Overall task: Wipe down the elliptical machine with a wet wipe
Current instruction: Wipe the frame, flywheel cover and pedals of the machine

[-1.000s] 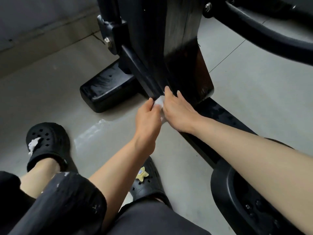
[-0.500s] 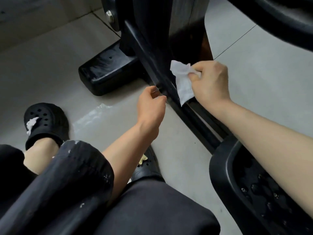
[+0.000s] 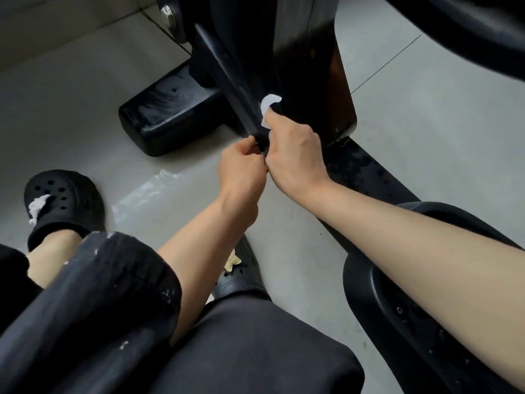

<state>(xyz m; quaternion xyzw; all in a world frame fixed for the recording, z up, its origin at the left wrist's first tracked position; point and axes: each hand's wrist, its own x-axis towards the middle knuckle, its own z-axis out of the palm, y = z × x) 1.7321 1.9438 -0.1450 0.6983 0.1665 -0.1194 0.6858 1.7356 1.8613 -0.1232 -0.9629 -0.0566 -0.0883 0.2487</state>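
The black elliptical machine [image 3: 306, 52] fills the upper middle, with a slanted black bar [image 3: 227, 81] running down its left side. My right hand [image 3: 295, 149] grips a white wet wipe [image 3: 267, 109] wrapped against the lower part of that bar. Just left of it, my left hand [image 3: 241, 169] has its fingers curled at the bar's lower end, touching my right hand; what the fingertips hold is hidden.
The machine's black base foot [image 3: 167, 115] lies on the grey tiled floor [image 3: 426, 143] at the left. A black foot pedal [image 3: 397, 308] sits at the lower right. My black clogs [image 3: 59, 200] and dark trouser legs fill the lower left.
My right hand has come down from holding the wipe loose in the air and now holds it against the slanted bar. My left hand moved right to meet it.
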